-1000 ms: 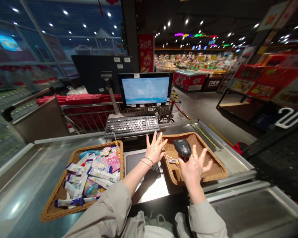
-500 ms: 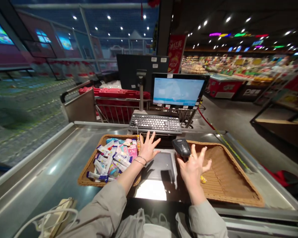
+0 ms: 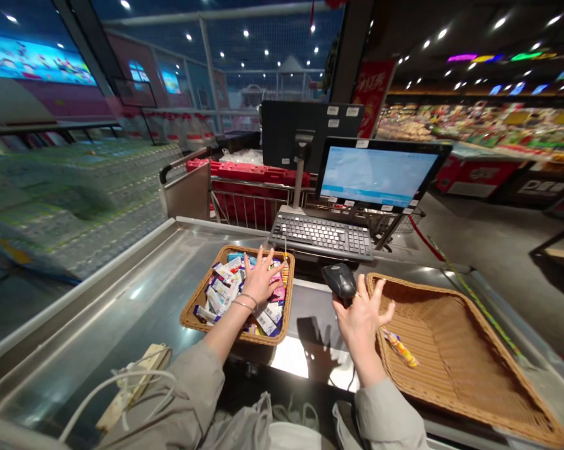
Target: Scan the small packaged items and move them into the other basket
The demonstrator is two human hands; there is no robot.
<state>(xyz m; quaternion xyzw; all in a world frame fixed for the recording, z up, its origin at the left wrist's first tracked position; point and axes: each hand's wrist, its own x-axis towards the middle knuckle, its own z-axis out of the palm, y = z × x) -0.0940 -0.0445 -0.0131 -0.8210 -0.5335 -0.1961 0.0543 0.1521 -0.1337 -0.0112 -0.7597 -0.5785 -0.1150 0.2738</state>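
Note:
My left hand [image 3: 262, 278] is over the left wicker basket [image 3: 188, 315], its fingers spread and apparently holding nothing. Beneath it the basket is filled with small wrapped snack packets [image 3: 223, 294], mostly white and blue, some pink. A black handheld barcode scanner [image 3: 339, 280] is gripped in my right hand [image 3: 360, 319] between thumb and index finger, while the other fingers stick out. To the right of that hand lies a second wicker basket [image 3: 460, 350]. One yellow-orange wrapped packet [image 3: 403, 351] rests in it near its left side.
A keyboard [image 3: 321, 234] and a lit monitor [image 3: 375, 175] stand behind the metal counter [image 3: 164, 275]. A power strip with white cables [image 3: 134, 384] lies at lower left. Plastic bags [image 3: 258, 415] hang at the near edge. Beyond the counter are a cart and red crates [image 3: 248, 172].
My left hand has moved left, from the basket's right edge to above its packets. The view has turned left. The packet in the right basket shows more fully; the scanner stays in my right hand.

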